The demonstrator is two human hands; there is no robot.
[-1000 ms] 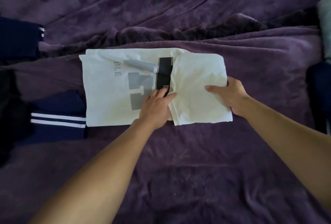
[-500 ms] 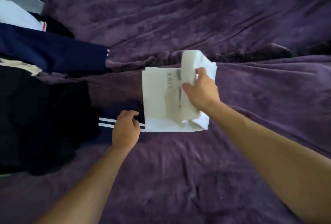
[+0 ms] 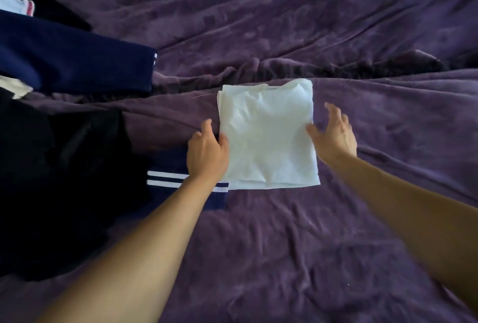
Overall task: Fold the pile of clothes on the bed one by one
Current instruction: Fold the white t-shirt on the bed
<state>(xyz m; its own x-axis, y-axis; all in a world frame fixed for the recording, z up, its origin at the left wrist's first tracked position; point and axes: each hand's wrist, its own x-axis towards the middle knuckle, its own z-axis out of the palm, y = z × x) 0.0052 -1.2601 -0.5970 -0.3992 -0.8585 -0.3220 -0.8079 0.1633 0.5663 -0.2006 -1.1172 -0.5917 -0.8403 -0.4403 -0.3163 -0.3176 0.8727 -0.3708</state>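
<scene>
A white T-shirt (image 3: 267, 136) lies folded into a compact rectangle in the middle of the purple bed, its print hidden inside. My left hand (image 3: 207, 153) rests at the shirt's left edge, thumb touching the cloth, fingers loosely curled. Just off the right edge my right hand (image 3: 332, 134) hovers with fingers spread, its thumb touching the edge. The pile of clothes at the left holds a navy garment with white stripes (image 3: 168, 180), a black garment (image 3: 59, 180) and a navy sleeve (image 3: 77, 64).
The purple blanket (image 3: 336, 245) covers the whole bed, with a raised wrinkle ridge (image 3: 336, 66) running across just behind the shirt. A white item with a red trim (image 3: 15, 4) lies at the far left corner.
The right half of the shirt was folded over to the left, hiding the print. My right hand let go and drew back to the right; my left hand came to the left edge.
</scene>
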